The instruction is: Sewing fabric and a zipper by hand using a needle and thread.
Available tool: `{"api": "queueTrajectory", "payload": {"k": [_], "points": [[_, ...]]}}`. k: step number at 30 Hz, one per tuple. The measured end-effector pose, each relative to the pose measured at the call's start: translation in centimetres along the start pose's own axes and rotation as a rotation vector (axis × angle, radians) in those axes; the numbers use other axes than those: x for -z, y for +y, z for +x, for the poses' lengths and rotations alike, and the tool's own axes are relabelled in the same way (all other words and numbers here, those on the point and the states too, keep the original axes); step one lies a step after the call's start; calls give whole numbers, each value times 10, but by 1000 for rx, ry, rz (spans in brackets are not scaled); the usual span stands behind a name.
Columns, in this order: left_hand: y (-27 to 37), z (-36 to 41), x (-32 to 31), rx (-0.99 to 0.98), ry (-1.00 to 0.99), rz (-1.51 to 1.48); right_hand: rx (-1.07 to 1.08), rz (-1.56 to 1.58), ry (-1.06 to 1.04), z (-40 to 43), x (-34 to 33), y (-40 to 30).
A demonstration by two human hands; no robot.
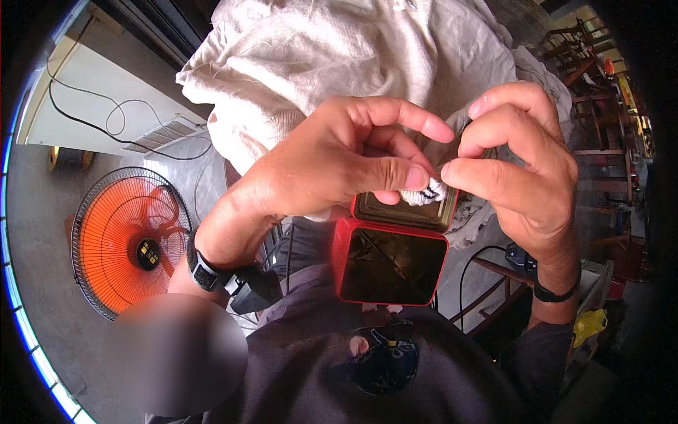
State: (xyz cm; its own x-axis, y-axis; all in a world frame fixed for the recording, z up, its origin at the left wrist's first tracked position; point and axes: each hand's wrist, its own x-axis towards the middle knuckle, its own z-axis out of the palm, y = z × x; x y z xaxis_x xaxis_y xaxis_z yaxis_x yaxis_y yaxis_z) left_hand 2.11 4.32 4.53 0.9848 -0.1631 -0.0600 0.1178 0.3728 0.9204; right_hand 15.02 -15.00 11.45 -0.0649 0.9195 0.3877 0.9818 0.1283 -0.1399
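Between its thumb and fingers, my left hand (pixel 339 159) grips a small white knitted piece (pixel 424 193) with dark marks on it. Close at its right is my right hand (pixel 522 169), thumb and forefinger brought near each other. Whether something thin, such as a thread, lies between those fingertips cannot be made out. Below both hands stands an open red tin (pixel 392 265) with a dark inside. Its hinged-looking lid (pixel 402 214), olive inside with a red edge, is partly covered by my left hand and the knitted piece.
A large heap of cream fabric (pixel 328 58) spreads beyond my hands. To the left, an orange fan (pixel 130 241) in a black wire guard stands on the grey floor, near a white panel (pixel 106 100) with trailing cables. Wooden furniture frames (pixel 593 106) are at the right.
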Motion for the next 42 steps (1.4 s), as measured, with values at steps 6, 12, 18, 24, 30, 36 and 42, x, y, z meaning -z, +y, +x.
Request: {"api": "queueTrajectory", "payload": {"k": [6,12,18,24,30,36,42], "points": [[2,1,-2,61,27,-9,2,3,1,1,-1,1],[0,5,-2,51,20,-25,3,-7,-11,2,0,1],[-1,4,0,58,16,-49,19,-25,-19,2,0,-1],[-4,5,2,25,-7,-42,19,-44,-34,2,4,-3],[-1,5,0,35,-7,-52,22,-51,-39,4,4,-4],[0,3,1,70,-5,-53,35,-62,-50,4,6,-4],[-7,4,7,-34,-109,-137,59,-68,-65,4,6,-6]]}}
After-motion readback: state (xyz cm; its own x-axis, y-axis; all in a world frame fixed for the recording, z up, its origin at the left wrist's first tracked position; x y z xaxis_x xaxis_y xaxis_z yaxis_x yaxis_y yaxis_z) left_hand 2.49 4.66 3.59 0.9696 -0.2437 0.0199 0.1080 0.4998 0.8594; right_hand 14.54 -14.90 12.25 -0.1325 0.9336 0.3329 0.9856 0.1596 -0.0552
